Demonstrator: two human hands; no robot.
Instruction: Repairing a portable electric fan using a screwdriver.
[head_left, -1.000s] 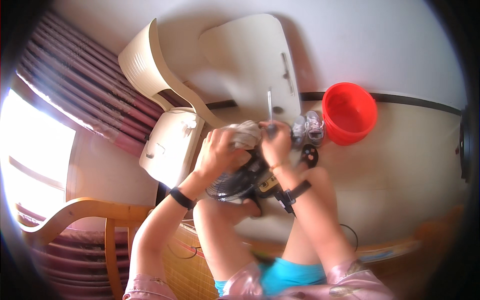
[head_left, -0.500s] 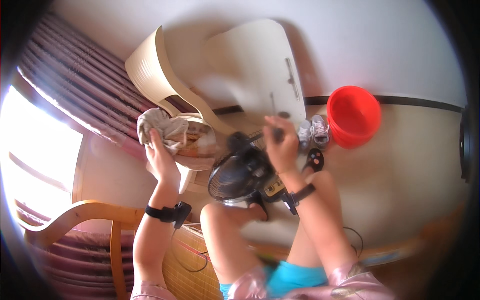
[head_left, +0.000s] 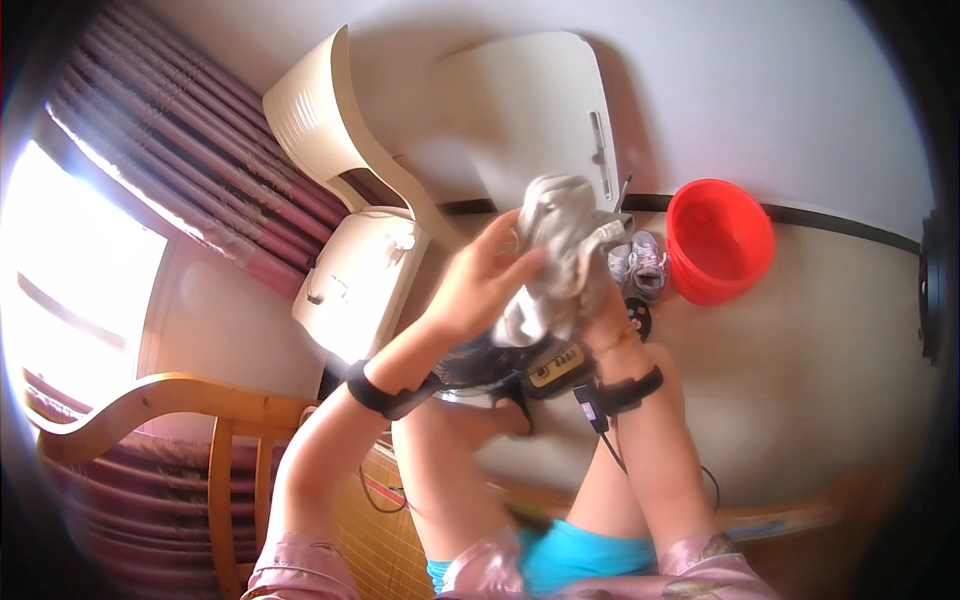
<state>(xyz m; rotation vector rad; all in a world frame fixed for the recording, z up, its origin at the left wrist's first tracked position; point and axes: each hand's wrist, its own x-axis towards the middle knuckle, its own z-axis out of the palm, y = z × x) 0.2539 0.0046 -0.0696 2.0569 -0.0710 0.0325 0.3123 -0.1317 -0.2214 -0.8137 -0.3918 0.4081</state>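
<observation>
A crumpled grey-white cloth (head_left: 560,230) is bunched between my two hands, above the fan. My left hand (head_left: 480,285) grips it from the left, thumb and fingers around its edge. On the right side, my right hand (head_left: 605,315) is closed against the lower part of the cloth, its fingers mostly hidden by the folds. Whether anything is wrapped inside cannot be seen. Below my hands is a black electric fan (head_left: 480,365), largely covered by my left forearm and the cloth. Its base panel (head_left: 557,370) with buttons shows between my knees.
A cream plastic chair (head_left: 365,280) at the left holds small white and dark pieces on its seat. A white board (head_left: 540,100) leans against the wall. Grey sneakers (head_left: 648,265) and a red bucket (head_left: 720,240) stand at the right. A wooden armrest (head_left: 180,390) is near left.
My left hand has brought the cloth rightward from beside the chair to over the fan. My right hand has moved from the fan's dark knob to the cloth. A round see-through thing by the chair no longer shows.
</observation>
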